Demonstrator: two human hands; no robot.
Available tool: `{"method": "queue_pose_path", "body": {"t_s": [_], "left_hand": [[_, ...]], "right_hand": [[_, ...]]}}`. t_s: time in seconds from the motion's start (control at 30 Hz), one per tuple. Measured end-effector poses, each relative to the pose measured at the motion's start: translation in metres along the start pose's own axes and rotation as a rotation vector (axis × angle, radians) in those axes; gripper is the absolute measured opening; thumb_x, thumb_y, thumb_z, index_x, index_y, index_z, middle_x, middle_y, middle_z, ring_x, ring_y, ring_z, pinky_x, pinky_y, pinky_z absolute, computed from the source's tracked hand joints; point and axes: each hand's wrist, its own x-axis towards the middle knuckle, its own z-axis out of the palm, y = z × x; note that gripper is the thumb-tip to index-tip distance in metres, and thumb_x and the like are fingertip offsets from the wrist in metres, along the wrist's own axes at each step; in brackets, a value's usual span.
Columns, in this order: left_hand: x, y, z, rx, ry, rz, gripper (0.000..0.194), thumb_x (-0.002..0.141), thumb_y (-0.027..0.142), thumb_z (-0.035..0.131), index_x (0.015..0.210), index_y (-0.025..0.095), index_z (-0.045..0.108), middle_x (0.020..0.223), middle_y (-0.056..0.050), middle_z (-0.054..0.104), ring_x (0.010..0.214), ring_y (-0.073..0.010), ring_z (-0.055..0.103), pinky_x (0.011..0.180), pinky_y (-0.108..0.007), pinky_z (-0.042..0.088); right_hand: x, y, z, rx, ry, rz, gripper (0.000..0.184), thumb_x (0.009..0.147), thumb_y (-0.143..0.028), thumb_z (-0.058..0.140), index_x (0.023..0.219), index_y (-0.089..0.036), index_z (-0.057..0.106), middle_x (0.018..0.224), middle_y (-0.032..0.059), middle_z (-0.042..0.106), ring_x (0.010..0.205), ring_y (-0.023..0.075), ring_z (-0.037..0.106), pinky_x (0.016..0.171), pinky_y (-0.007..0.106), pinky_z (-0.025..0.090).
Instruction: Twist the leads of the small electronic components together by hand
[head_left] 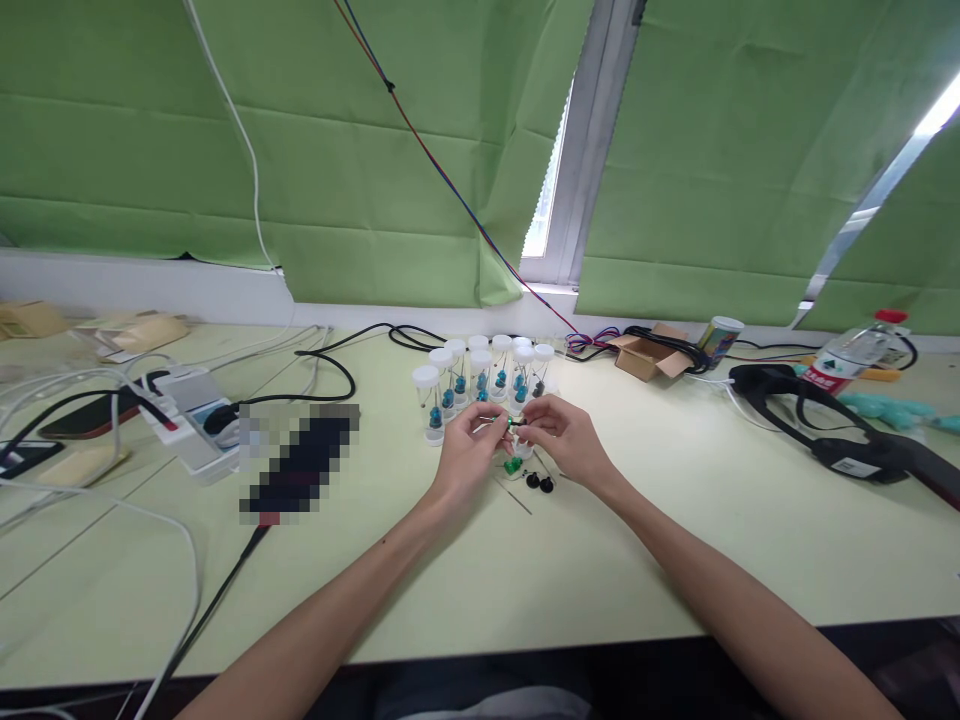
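Note:
My left hand [472, 445] and my right hand [566, 440] meet above the middle of the table, fingertips pinched. Between them is a small green piece with a dark part [511, 422], too small to name; both hands grip it. Just below lie another green piece [513, 465], two small black round parts [540, 484] and a thin metal rod [519, 497]. Right behind the hands stand several clear tubes with white caps [426, 378], upright, each with a blue piece and thin wires inside. One more tube is partly hidden by my fingers.
To the left are a blurred dark device [304, 460], a white power strip [196, 425] and tangled cables. At the back right stand an open cardboard box [649, 355], a can [721, 340] and a red-capped bottle [851, 355]. A black headset [832, 425] lies at the right.

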Motion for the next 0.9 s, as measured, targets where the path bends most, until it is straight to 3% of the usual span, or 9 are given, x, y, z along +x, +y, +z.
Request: {"method": "queue_pose_path", "body": {"t_s": [0.63, 0.9], "left_hand": [[0.0001, -0.0004, -0.0005, -0.02, -0.028, 0.008, 0.025, 0.073, 0.038, 0.072, 0.083, 0.018, 0.061, 0.073, 0.0, 0.061, 0.057, -0.0118, 0.059, 0.065, -0.031, 0.051], [-0.0004, -0.0009, -0.0002, 0.004, -0.042, 0.033, 0.023, 0.075, 0.037, 0.071, 0.084, 0.018, 0.06, 0.075, 0.001, 0.061, 0.058, -0.0112, 0.06, 0.067, -0.03, 0.05]], "right_hand": [[0.0003, 0.0009, 0.0005, 0.062, -0.043, -0.014, 0.023, 0.083, -0.042, 0.066, 0.085, -0.02, 0.061, 0.067, 0.0013, 0.064, 0.058, 0.0169, 0.064, 0.057, 0.031, 0.054], [0.0002, 0.0011, 0.0019, 0.061, -0.036, 0.016, 0.029, 0.086, -0.047, 0.061, 0.083, -0.018, 0.061, 0.062, 0.0006, 0.063, 0.05, 0.0144, 0.061, 0.052, 0.027, 0.053]]}}
